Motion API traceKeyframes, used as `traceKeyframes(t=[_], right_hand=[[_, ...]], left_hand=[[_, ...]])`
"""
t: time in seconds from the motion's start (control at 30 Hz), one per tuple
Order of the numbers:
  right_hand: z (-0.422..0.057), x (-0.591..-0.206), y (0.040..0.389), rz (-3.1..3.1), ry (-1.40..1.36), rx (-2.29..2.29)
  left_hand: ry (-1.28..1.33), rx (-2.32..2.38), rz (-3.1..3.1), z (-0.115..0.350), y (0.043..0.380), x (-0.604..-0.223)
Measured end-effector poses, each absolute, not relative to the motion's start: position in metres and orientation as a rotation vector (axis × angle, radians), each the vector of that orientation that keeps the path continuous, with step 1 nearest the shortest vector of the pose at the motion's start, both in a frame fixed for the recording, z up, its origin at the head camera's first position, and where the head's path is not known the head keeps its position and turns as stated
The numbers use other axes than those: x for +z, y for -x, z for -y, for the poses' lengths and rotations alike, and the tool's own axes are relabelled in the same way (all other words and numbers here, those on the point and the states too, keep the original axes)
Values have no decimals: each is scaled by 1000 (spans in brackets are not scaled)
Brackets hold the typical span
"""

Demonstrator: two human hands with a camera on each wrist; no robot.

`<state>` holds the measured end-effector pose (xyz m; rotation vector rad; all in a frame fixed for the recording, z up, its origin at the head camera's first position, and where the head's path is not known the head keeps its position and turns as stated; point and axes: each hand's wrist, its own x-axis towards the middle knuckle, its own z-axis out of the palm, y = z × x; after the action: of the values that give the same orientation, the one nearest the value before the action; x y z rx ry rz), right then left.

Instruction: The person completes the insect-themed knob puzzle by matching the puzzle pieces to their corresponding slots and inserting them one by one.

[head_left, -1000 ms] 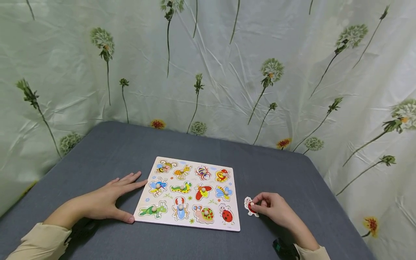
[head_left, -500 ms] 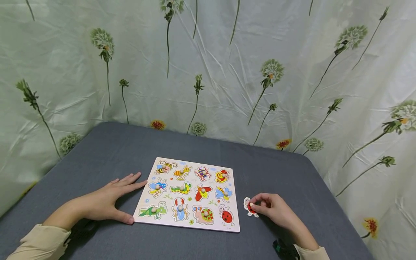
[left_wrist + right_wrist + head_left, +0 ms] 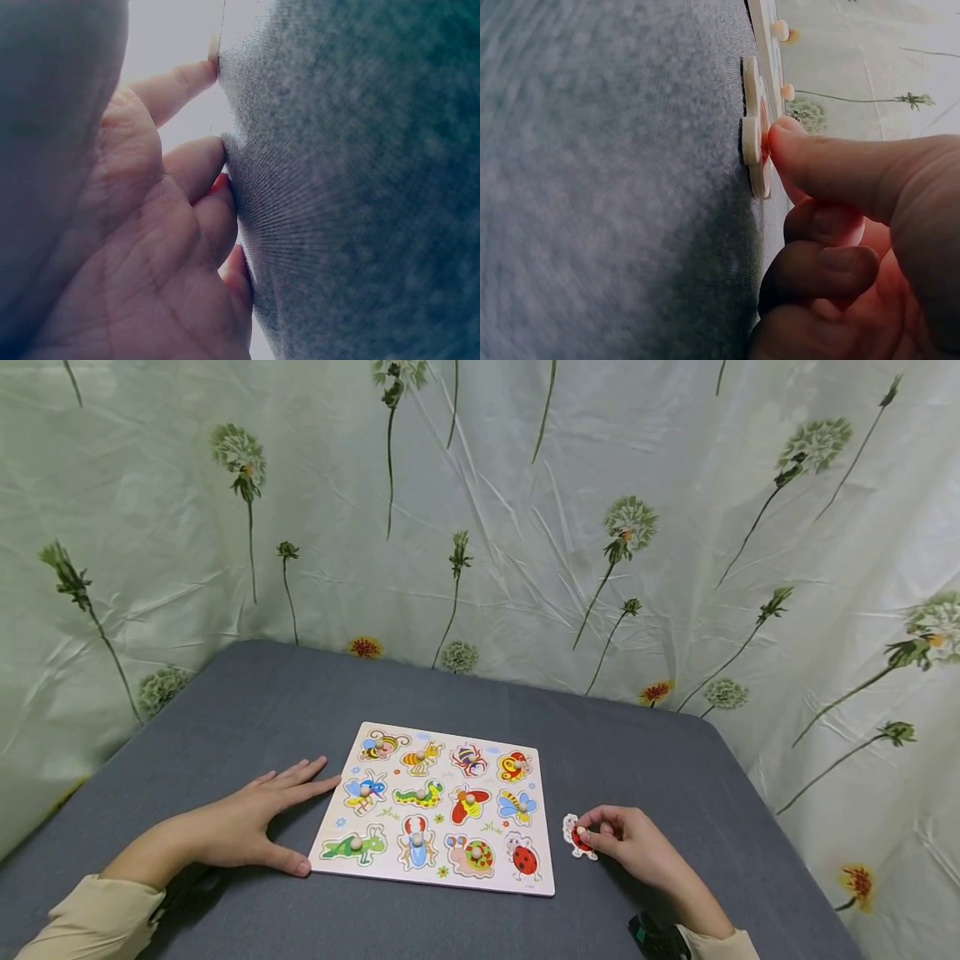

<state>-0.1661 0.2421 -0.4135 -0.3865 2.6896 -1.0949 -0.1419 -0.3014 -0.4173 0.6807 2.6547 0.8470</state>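
A wooden peg puzzle board with insect pictures lies flat on the table. My left hand rests spread on the cloth, its thumb and index fingertips touching the board's left edge; the left wrist view shows the palm and the fingers extended. To the right of the board, my right hand pinches the knob of a ladybug puzzle piece between thumb and index finger. In the right wrist view the piece lies on or very close to the cloth. The board's ladybug slot at the lower right holds no knobbed piece.
Several knobbed insect pieces, among them a green caterpillar and a snail, sit in the board. Grey cloth covers the table. Behind the table hangs a pale curtain with dandelion prints. A dark wrist strap is on the right wrist.
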Motion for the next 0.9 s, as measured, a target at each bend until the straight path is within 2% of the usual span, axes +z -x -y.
traceKeyframes(t=[0.9], right_hand=[[-239,-409,164,-2613,365,-1192]], left_hand=[[-673,841,-2655,301,142,-417]])
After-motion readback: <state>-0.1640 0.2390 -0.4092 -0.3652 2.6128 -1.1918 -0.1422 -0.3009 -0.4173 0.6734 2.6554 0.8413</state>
